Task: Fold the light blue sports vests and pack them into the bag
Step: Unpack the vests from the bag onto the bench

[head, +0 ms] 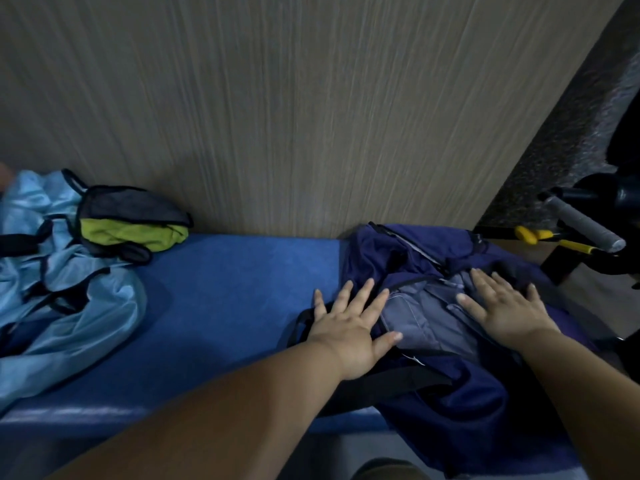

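A dark blue bag (pixel 460 403) with black straps lies on the right end of a blue padded bench (pixel 225 306). Its top is open and grey lining shows inside. My left hand (pixel 349 327) lies flat on the bag's left side, fingers spread and straight. My right hand (pixel 502 306) lies flat on the grey lining at the bag's right, fingers also spread. A crumpled heap of light blue sports vests (pixel 69 292) with black trim sits at the bench's left end, well apart from both hands.
A yellow-green and grey garment (pixel 135 223) lies on the vest heap against the wood-grain wall (pixel 277 116). At the far right stand a black stand with a grey-taped bar (pixel 585 226) and yellow-handled tools (pixel 554 239).
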`<state>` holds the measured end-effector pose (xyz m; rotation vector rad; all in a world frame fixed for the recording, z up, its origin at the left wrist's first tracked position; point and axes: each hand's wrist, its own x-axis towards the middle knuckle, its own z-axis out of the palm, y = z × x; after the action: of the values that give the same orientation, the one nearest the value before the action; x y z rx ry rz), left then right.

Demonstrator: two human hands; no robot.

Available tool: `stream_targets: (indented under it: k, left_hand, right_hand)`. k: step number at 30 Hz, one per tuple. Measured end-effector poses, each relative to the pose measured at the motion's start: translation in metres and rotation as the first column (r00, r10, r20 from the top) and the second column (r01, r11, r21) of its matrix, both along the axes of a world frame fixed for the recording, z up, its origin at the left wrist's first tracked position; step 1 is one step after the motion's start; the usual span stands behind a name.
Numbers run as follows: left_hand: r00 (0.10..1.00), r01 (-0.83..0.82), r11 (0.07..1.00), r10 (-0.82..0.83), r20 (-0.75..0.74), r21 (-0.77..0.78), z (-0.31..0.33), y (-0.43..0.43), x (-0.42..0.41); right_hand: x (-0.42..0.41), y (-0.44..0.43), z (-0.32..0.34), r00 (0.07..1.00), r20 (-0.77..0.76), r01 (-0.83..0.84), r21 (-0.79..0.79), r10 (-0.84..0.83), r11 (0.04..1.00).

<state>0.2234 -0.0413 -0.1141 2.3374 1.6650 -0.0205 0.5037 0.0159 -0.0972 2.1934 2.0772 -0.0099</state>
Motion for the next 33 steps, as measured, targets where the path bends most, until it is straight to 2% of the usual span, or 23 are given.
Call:
stream_targets:
  k: [12,16,23,27,33]
  left_hand:
    - [0.995,0.024,0.998,-0.030,-0.095,-0.064,0.014,0.015,-0.001]
    - [0.994,0.059,0.998,-0.061,-0.095,-0.022,0.026,0.008,-0.009]
    - [0.992,0.071,0.997,-0.069,-0.109,0.014,0.036,-0.005,-0.027]
    - [0.988,0.139,0.990,-0.137,-0.076,0.023,0.045,-0.010,-0.017]
    - [0.965,0.231,0.972,-0.235,-0.115,-0.050,0.049,-0.009,0.006]
  right_hand:
    - [-0.024,0.011,0.007,0.982,-0.070,0.167,-0.140,-0.178,0.976]
    - [-0.037,0.006,0.010,0.976,-0.063,0.202,-0.112,-0.210,0.973]
    - [-0.051,-0.006,0.014,0.975,-0.042,0.215,-0.096,-0.219,0.972]
    - [-0.055,-0.011,0.013,0.974,-0.048,0.215,-0.100,-0.220,0.972]
    - [-0.054,-0.014,0.014,0.975,-0.076,0.202,-0.113,-0.211,0.973]
